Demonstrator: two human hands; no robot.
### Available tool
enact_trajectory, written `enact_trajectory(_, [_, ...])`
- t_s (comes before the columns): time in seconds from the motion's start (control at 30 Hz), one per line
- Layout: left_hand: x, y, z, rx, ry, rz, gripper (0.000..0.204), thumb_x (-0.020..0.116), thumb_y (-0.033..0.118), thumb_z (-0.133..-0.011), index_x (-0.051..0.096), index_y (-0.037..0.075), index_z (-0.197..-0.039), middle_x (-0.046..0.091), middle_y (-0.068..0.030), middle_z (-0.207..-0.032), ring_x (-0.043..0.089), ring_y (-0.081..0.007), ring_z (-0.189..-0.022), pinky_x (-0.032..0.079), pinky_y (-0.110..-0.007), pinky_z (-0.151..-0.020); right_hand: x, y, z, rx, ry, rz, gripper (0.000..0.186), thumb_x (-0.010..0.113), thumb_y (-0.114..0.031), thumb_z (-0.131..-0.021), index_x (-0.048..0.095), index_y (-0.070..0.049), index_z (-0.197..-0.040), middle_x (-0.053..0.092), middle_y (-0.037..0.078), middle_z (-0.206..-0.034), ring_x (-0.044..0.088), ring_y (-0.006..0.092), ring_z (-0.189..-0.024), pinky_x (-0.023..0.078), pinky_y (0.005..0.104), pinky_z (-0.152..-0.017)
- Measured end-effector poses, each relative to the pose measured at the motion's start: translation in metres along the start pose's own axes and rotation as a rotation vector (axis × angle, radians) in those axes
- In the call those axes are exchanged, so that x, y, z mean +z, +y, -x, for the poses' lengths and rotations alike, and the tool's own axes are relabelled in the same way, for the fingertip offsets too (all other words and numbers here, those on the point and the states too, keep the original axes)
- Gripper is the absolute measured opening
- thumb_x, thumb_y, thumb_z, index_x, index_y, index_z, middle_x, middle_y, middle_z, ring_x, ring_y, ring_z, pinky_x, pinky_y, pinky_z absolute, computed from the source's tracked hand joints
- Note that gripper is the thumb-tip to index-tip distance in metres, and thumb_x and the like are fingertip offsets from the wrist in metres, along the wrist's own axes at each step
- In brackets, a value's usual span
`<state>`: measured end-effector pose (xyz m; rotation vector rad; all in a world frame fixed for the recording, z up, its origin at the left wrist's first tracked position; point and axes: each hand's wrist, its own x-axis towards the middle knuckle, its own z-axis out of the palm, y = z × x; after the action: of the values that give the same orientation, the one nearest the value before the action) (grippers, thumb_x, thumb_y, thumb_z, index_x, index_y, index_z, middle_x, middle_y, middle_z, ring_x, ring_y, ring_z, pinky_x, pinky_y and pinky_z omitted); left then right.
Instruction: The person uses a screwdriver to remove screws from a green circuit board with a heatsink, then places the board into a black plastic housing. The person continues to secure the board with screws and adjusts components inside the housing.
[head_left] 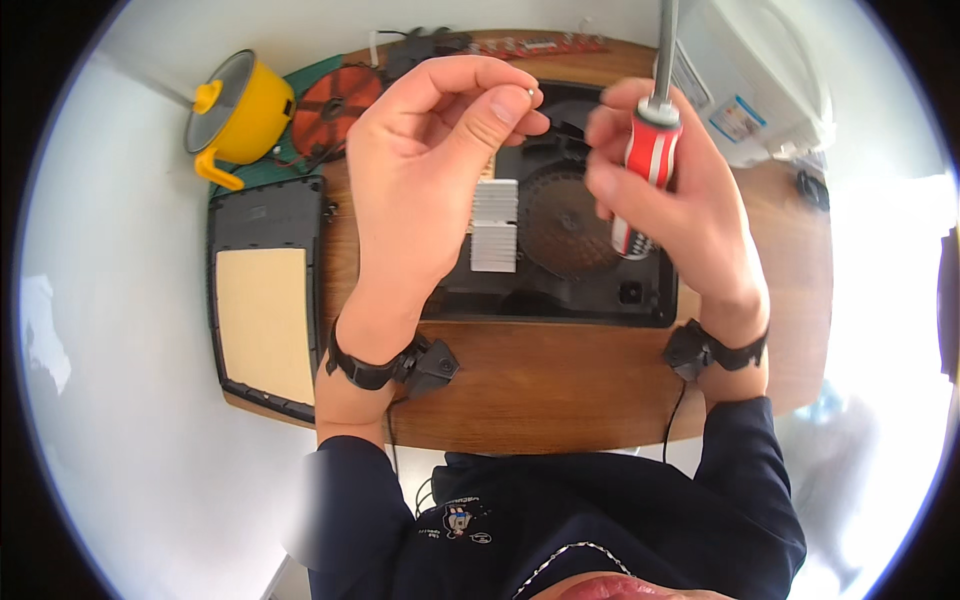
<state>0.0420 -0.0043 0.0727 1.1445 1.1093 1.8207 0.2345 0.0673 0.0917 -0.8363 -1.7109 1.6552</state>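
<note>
My left hand (425, 150) is raised over the table, its thumb and forefinger pinched on a tiny silvery screw-like piece (531, 92). In my right hand (690, 190) is a screwdriver (650, 145) with a red, white and black handle, its metal shaft pointing up and away from me. My right fingers are slightly blurred. Beneath both hands lies an opened black plastic housing (600, 307). Inside it are a silvery finned heat sink (495, 245) and a round black fan (560, 215). My hands partly cover the housing's far side.
At the left lies a black panel with a cream sheet (263, 320). Behind it are a yellow pot (255, 115) and a reddish round coil (325, 105) on a green mat. A white container (760, 70) stands at the far right, near a black cable (812, 190). The wooden table (540, 390) curves in front.
</note>
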Motion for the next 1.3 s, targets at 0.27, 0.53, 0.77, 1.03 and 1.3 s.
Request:
enact_trajectory(0.27, [-0.021,0.001,-0.007,-0.1,-0.008,0.372,0.018,0.063,0.016,-0.107,0.066,0.003,-0.12,0.073,-0.0169,-0.12,0.072,-0.0278,-0.112,0.058,-0.036,-0.097,-0.006,-0.003,0.001,-0.413,0.024,0.584,0.038,0.072,0.005,-0.084,0.06,0.0,-0.12,0.062,0.01,-0.105,0.065,0.0218,-0.092,0.054,0.033,-0.086])
enact_trajectory(0.53, [-0.023,0.0,-0.008,0.004,-0.053,0.338,0.018,0.06,0.017,-0.109,0.064,0.004,-0.121,0.072,-0.0174,-0.121,0.07,-0.0311,-0.116,0.058,-0.037,-0.099,-0.009,-0.012,0.002,-0.452,0.147,0.639,0.038,0.074,0.008,-0.078,0.074,-0.004,-0.114,0.065,0.007,-0.103,0.067,0.0221,-0.09,0.055,0.0312,-0.082])
enact_trajectory(0.77, [-0.023,0.008,-0.013,0.05,0.002,0.159,0.012,0.064,0.008,-0.105,0.066,-0.001,-0.113,0.076,-0.018,-0.109,0.076,-0.0232,-0.099,0.064,-0.033,-0.088,-0.011,-0.012,0.003,-0.521,0.191,0.708,0.039,0.074,0.01,-0.076,0.076,-0.004,-0.112,0.064,0.006,-0.101,0.065,0.02,-0.086,0.054,0.0297,-0.075])
enact_trajectory(1.03, [-0.036,0.022,-0.012,0.016,-0.032,-0.204,0.01,0.067,0.005,-0.103,0.069,-0.003,-0.108,0.077,-0.0131,-0.099,0.077,-0.0201,-0.091,0.064,-0.03,-0.085,-0.014,-0.014,0.001,-0.606,0.202,0.898,0.04,0.079,0.008,-0.075,0.079,-0.005,-0.112,0.071,0.005,-0.101,0.069,0.0169,-0.087,0.056,0.0285,-0.078])
enact_trajectory(1.3, [-0.065,0.028,-0.019,-0.263,-0.205,-0.312,0.012,0.066,0.004,-0.102,0.066,-0.005,-0.11,0.074,-0.0103,-0.098,0.071,-0.0145,-0.086,0.059,-0.027,-0.079,-0.05,-0.012,-0.008,-0.57,0.09,0.791,0.044,0.083,0.002,-0.084,0.07,-0.001,-0.126,0.076,0.008,-0.118,0.071,0.0167,-0.106,0.056,0.0277,-0.095])
